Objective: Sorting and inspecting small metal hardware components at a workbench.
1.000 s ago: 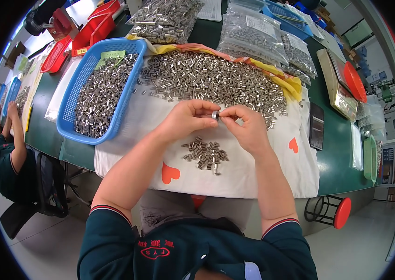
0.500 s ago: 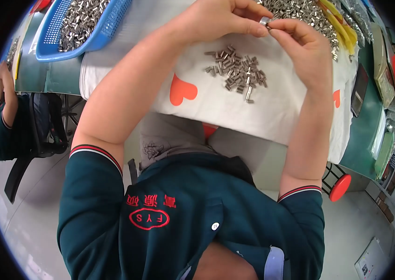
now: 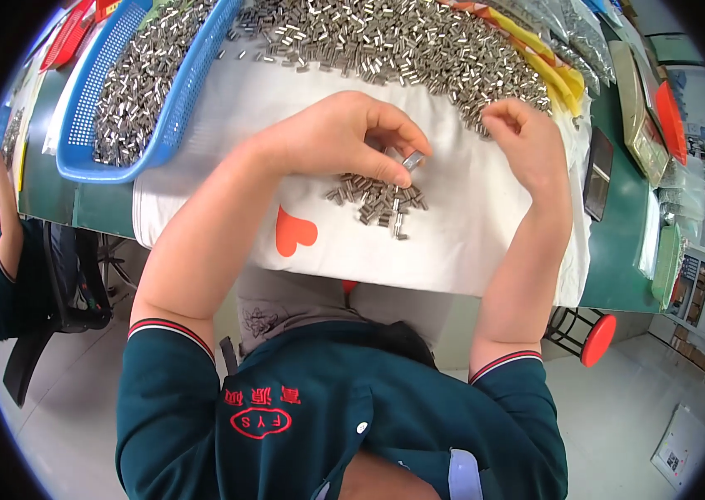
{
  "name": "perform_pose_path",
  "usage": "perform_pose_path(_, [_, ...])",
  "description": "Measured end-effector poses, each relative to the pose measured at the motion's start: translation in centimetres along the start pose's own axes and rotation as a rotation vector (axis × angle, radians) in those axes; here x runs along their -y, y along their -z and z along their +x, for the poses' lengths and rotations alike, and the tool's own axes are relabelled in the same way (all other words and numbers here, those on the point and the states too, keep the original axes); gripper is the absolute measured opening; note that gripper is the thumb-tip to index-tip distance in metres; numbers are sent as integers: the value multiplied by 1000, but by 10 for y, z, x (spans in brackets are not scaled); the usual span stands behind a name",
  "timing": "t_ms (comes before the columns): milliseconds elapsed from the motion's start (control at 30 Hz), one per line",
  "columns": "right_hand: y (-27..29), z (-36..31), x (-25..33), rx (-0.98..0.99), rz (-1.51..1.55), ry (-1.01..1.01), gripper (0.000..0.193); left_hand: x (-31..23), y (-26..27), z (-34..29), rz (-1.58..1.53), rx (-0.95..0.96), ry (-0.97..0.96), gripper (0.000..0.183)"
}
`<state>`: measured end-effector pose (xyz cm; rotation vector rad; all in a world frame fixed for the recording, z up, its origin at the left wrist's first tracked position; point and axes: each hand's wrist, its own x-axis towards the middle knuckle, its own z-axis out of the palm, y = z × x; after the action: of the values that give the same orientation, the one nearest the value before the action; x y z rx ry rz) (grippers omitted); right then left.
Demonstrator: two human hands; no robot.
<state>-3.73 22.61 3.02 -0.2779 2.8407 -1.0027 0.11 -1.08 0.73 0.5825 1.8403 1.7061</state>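
Nearest, I see the small pile (image 3: 382,207); over its far edge my left hand (image 3: 337,137) pinches a shiny metal piece (image 3: 412,162), long axis unclear. My right hand (image 3: 531,146) is curled, whether holding I cannot tell, beside the large heap (image 3: 369,37), which lies leftward and farther.

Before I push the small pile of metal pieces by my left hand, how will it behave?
The piled pieces will probably scatter, since they lie loose. Being short and cylindrical, they may roll, though the white cloth beneath could slow them. Their shine suggests slippery metal.
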Motion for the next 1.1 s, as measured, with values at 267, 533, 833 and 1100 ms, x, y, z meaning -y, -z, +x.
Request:
perform_pose_path(267, [-3,0,9,65,-154,-44,12,3,2,9,-96,-23,1,33])
perform_pose_path(533, [-24,12,3,75,-273,142,14,6,11,0,118,-102,-70,35])
perform_pose_path(833, [-14,15,5,142,-338,-49,14,9,9,-3,166,-151,-155,36])
perform_pose_path(1100, [-8,23,2,135,-376,-43,17,4,14,1,141,-155,-134,35])
